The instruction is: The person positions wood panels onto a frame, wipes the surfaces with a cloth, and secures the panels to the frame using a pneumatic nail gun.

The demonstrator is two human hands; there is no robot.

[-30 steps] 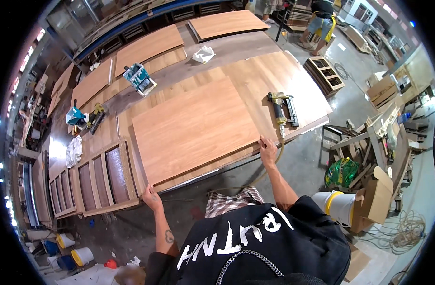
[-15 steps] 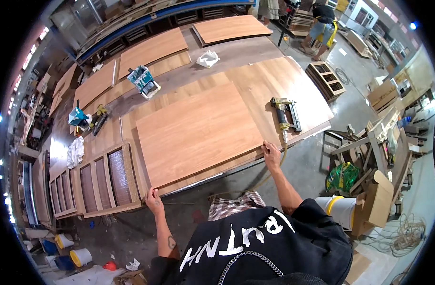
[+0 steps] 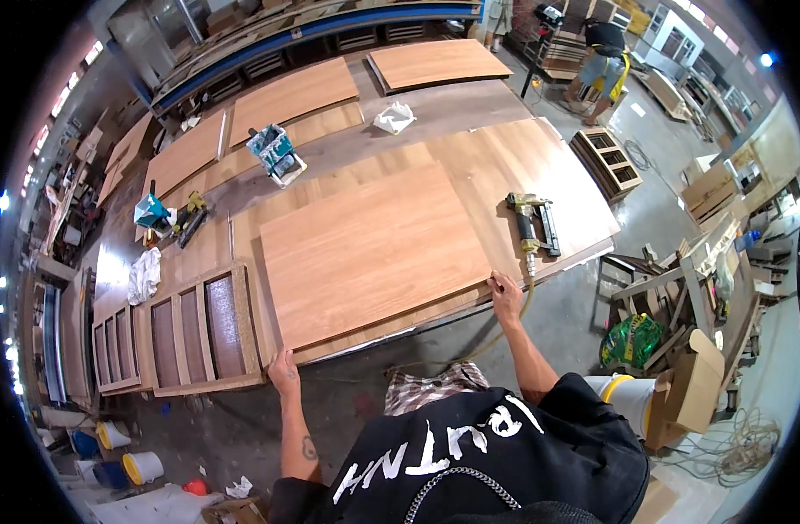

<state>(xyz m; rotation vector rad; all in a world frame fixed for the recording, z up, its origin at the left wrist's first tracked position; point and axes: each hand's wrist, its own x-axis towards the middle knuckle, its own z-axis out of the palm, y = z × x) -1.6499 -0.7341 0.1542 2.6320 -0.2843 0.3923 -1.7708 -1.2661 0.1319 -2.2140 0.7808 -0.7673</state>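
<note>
wood panel [image 3: 374, 253] flat at frame centre on counter [image 3: 540, 157], left hand [image 3: 284, 371] and right hand [image 3: 506, 293] gripping near corners; squaring seemingly unfinished.

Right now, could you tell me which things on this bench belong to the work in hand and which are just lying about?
In hand:
- wood panel, gripped at its near edge by left hand and right hand

Lying about:
- nail gun
- framed doors
- white rag
- teal box
- crumpled paper
</note>
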